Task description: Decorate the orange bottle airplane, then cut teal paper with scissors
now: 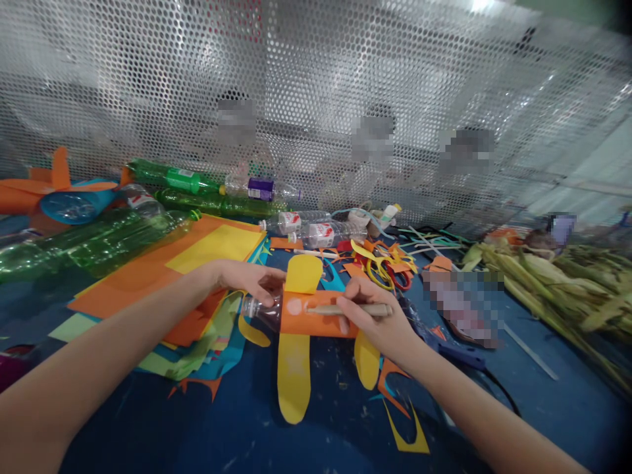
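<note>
Left of the bottle lies a stack of orange, yellow, green and blue paper sheets [143, 283], apart from the working area. The left hand [244, 278] has thumb and fingers closed about the exposed shoulder of a clear plastic bottle wrapped in orange paper [296, 324], lying on its side, neck to the left. In my judgement this hold should be firm against rolling, yet light enough not to dent the plastic. A long yellow paper strip with a rounded end [293, 382] extends from the wrap's near side; forearms should clear it. Pale round marks [294, 307] show on the wrap; wet ink, if any, should not be touched. The right hand [368, 309] pinches a slim beige pen [323, 309], tip at the second mark; light, short strokes would suit the curve. Yellow-handled scissors [378, 276] lie beyond the bottle's right end.
</note>
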Demonstrator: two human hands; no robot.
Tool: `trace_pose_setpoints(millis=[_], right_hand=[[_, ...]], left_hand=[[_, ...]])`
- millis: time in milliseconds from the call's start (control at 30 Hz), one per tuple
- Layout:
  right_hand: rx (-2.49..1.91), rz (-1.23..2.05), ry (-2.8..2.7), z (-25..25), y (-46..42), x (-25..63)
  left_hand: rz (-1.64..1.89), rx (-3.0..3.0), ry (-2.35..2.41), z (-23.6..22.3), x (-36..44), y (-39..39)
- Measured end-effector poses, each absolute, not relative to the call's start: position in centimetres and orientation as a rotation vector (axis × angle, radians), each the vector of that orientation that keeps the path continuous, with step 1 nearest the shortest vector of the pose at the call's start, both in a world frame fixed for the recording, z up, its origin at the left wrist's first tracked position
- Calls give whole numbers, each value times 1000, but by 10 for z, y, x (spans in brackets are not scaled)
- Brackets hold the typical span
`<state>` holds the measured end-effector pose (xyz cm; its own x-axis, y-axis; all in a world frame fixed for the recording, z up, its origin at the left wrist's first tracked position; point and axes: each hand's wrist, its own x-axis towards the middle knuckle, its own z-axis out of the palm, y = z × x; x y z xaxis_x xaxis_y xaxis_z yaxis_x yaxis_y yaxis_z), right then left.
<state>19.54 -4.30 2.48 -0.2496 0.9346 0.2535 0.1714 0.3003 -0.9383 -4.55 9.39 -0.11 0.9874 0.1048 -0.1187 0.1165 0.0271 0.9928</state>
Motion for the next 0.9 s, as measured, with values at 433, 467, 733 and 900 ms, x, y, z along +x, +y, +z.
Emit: trace_pose_setpoints(millis=[433, 467, 733, 900], right_hand=[[-1091, 996, -1659, 29, -44, 196], [-1099, 986, -1649, 30, -44, 195], [-1080, 996, -1628, 29, -43, 195], [-1109, 984, -1653, 29, -44, 194]], left_hand=[[2, 1558, 186, -8, -46, 97], [-1, 1561, 190, -8, -46, 97], [2, 1563, 199, -6, -46, 96], [-7, 1549, 195, -4, -45, 95]])
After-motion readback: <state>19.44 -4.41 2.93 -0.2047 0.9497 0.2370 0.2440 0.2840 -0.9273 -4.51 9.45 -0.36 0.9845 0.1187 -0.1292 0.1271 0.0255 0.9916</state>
